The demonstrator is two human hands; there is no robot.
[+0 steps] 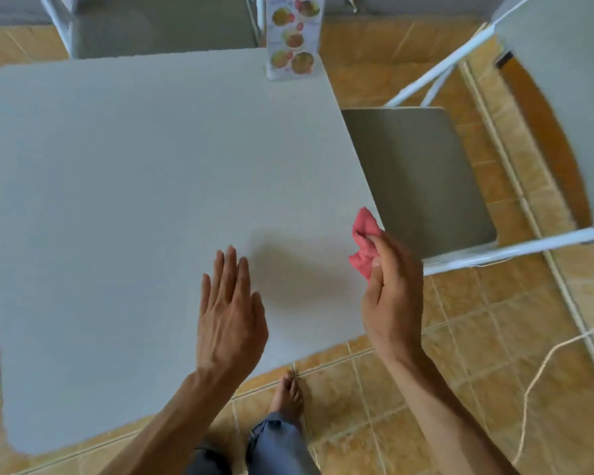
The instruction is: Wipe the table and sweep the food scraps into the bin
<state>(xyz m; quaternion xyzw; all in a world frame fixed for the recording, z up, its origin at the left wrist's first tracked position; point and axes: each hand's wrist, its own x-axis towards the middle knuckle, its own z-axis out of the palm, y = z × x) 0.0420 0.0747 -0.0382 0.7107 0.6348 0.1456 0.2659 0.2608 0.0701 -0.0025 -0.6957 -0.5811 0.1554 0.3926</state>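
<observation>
Left hand [230,313] flat, fingers [227,269] spread wide over the pale counter [117,200]. Right hand [390,289] at the counter's right edge, fingers curled around a bunched pink cloth [363,243]. Farther back, menu card [293,36] standing upright.

Bare forearms, no sleeves – blue-grey trousers [277,447] w/ one foot [288,394] bare, no rings.

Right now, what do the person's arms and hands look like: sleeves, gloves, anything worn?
Both forearms are bare as far as the view shows; no sleeve appears. The left hand and right hand have no gloves, and no rings, watch or bands show on fingers or wrists. No markings are visible. The picture is slightly blurred, so fine detail can't be ruled out.
</observation>
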